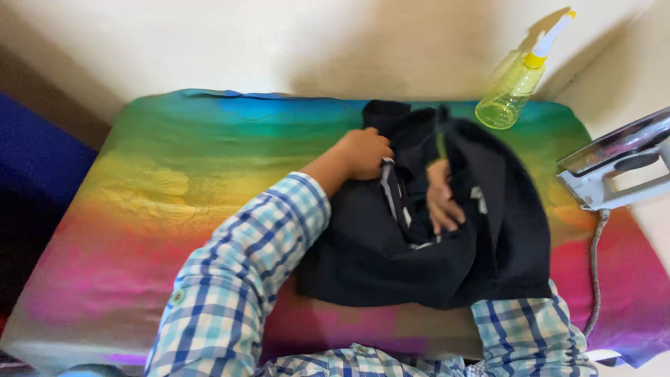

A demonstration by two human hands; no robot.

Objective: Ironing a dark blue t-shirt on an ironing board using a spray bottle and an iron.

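A black garment with thin white stripes lies bunched on a table covered with a rainbow-coloured cloth. My left hand grips a fold of the garment near its top edge. My right hand reaches inside the garment, fingers curled around the fabric, and the cloth drapes over my right wrist and forearm. Both arms wear blue and white checked sleeves.
A yellow-green spray bottle stands at the far right corner against the wall. A clothes iron rests at the right edge, its cord hanging down over the cloth. A blue surface lies to the left of the table.
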